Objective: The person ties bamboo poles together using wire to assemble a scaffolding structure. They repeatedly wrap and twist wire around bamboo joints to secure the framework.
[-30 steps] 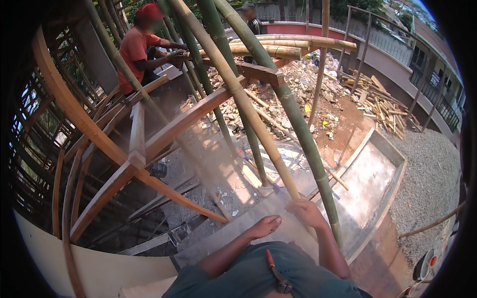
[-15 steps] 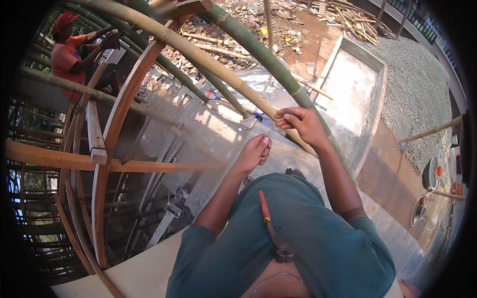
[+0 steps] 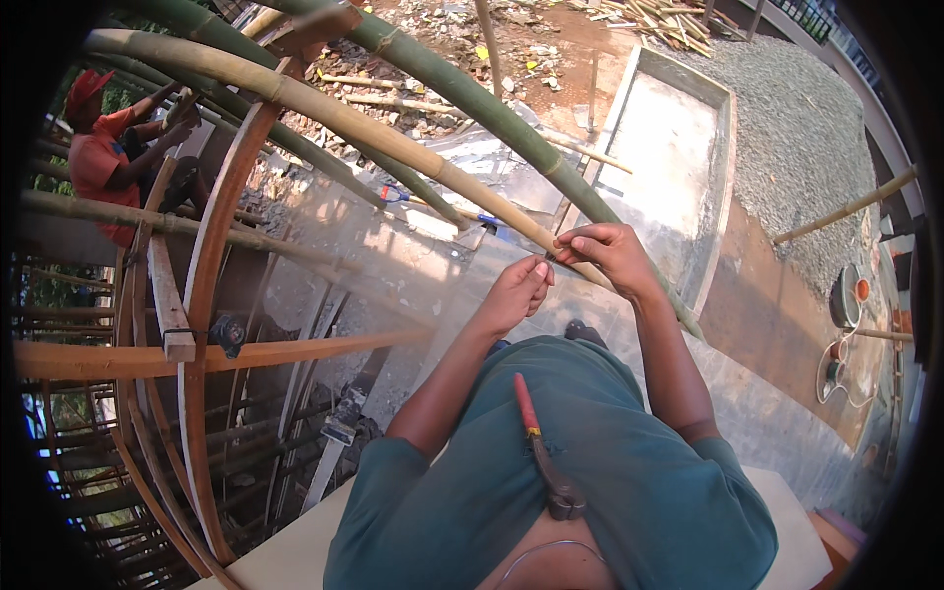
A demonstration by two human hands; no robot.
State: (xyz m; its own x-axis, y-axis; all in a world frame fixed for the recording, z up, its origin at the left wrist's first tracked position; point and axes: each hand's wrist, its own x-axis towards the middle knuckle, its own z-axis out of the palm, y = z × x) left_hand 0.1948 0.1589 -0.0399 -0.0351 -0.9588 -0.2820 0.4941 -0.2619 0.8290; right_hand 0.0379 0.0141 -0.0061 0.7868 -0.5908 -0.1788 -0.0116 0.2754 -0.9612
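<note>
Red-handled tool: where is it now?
In the head view, the red-handled tool lies on the green shirt, below the left hand, slightly right of centre.

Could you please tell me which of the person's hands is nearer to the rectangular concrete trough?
The right hand. In this view it appears beside the near left edge of the concrete trough; the left hand is farther left and slightly lower.
</note>
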